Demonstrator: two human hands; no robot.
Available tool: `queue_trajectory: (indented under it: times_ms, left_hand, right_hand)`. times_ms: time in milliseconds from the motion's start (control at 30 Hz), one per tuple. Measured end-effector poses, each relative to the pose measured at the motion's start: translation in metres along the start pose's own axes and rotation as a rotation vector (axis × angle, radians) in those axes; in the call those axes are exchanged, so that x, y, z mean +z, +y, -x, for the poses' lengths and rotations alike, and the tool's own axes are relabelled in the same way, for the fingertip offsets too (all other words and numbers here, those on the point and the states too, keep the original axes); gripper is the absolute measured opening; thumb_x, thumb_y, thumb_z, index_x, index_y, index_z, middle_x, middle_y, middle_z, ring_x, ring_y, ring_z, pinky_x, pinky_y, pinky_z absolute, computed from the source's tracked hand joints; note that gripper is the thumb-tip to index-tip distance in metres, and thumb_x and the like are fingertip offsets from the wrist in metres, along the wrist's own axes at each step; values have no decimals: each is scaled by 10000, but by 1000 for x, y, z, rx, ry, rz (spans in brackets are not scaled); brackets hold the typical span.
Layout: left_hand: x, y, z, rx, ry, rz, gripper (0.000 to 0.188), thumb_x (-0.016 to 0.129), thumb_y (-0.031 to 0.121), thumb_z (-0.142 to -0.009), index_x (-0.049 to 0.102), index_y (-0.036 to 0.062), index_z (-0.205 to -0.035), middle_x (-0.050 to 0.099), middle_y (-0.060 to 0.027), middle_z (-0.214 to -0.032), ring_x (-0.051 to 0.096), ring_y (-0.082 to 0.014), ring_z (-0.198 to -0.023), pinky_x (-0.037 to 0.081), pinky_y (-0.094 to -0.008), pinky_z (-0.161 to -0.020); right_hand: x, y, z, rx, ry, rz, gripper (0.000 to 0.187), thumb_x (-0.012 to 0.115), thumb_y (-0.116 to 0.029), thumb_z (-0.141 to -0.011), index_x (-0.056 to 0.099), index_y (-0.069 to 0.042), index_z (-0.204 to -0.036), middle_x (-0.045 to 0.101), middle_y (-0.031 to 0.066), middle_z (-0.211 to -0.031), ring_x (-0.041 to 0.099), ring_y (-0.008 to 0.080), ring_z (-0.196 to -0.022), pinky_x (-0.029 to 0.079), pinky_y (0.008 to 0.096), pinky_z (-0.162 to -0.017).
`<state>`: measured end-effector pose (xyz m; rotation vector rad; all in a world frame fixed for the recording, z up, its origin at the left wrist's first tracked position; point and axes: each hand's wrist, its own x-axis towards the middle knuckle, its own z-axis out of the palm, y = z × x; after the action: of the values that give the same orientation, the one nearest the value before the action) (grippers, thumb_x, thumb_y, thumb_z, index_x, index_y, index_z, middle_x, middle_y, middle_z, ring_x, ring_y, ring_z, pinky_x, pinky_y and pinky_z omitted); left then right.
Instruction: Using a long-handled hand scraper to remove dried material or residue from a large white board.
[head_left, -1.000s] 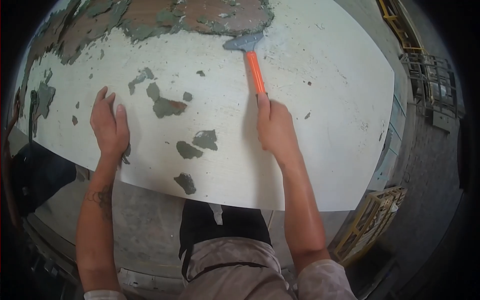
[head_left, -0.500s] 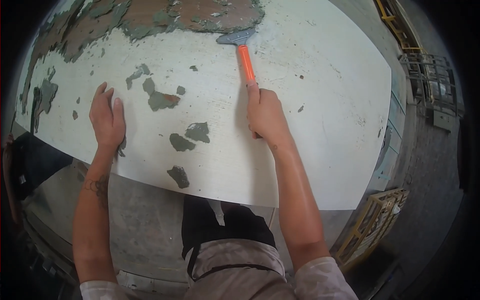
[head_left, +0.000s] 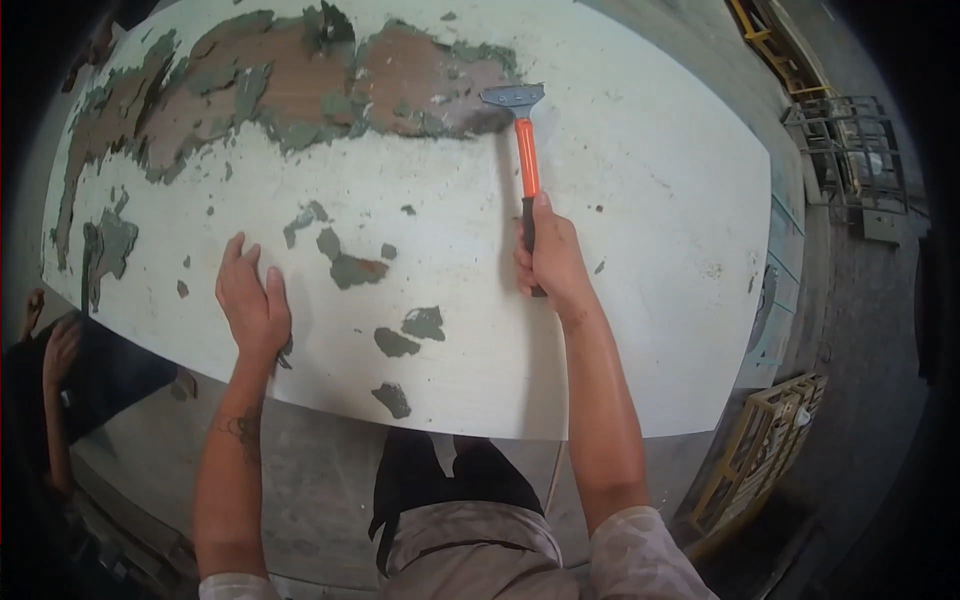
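Observation:
My right hand (head_left: 551, 252) is closed round the black grip of a scraper (head_left: 529, 157). The scraper has an orange handle and a wide grey metal head. Its head is at the right end of a brown bared patch (head_left: 300, 75) with ragged grey-green edges, on a large white panel (head_left: 660, 300). My left hand (head_left: 254, 305) lies on the panel to the left, fingers stretched out, holding nothing. Between my hands are several loose grey-green flakes (head_left: 397, 343), and a bigger curled flake (head_left: 115, 245) is at the far left.
At the left edge, another person's hands (head_left: 62, 345) and dark clothing show beside the panel. A yellowish slatted frame (head_left: 760, 450) stands on the floor at the lower right. Metal racks (head_left: 860, 150) are farther off at the right, on grey floor.
The view has shifted, showing more of the far patch and the other person's hands. My right hand has pushed the scraper away from me, to the patch's right end. My left hand stays put.

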<state>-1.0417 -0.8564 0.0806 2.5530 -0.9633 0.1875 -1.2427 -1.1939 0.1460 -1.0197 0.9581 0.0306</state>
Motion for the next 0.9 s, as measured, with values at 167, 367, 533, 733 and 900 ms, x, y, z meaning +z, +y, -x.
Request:
queue_trajectory:
  times_ms: [167,367,533,733,900]
  left_hand:
    - [-6,-4,-1,-31,-10,26,413,564,204,-993,574,-63,-1307,455,-232,-1537,428,-396,-1412,264,-530,-1180]
    - [-11,-4,-1,-70,-34,56,419,583,201,-981,570,-59,-1309,445,-239,-1542,412,-406,-1427,257,-550,-1179]
    - [-11,-2,-7,-61,-26,58,418,588,193,-976,568,-56,-1311,447,-247,-1537,413,-415,-1424,258,-561,-1176]
    - [-10,1,-8,-38,17,62,381,595,152,-966,586,-66,-1278,475,-248,-1531,445,-412,-1407,284,-542,-1168]
    - [-10,-4,0,-33,30,30,382,602,150,-962,583,-63,-1279,487,-252,-1518,451,-417,-1403,289,-542,-1169]
  right_hand:
    - [25,-22,26,-83,133,326,560,357,-532,-1118,511,-58,-862,463,18,-555,388,120,-385,353,314,-374]
    - [26,20,72,-338,380,708,310,559,-303,-1074,619,-1,-1095,579,29,-687,546,115,-583,430,281,-550]
    - [29,39,78,-646,464,1032,345,693,-196,-980,627,5,-1253,669,142,-876,628,256,-717,495,363,-660]
    - [38,59,78,-138,176,815,328,610,-302,-1035,644,14,-1115,655,118,-682,638,242,-595,494,385,-608]
    - [34,71,59,-205,159,595,383,577,-330,-1052,617,50,-1020,676,203,-741,678,327,-643,508,435,-631]
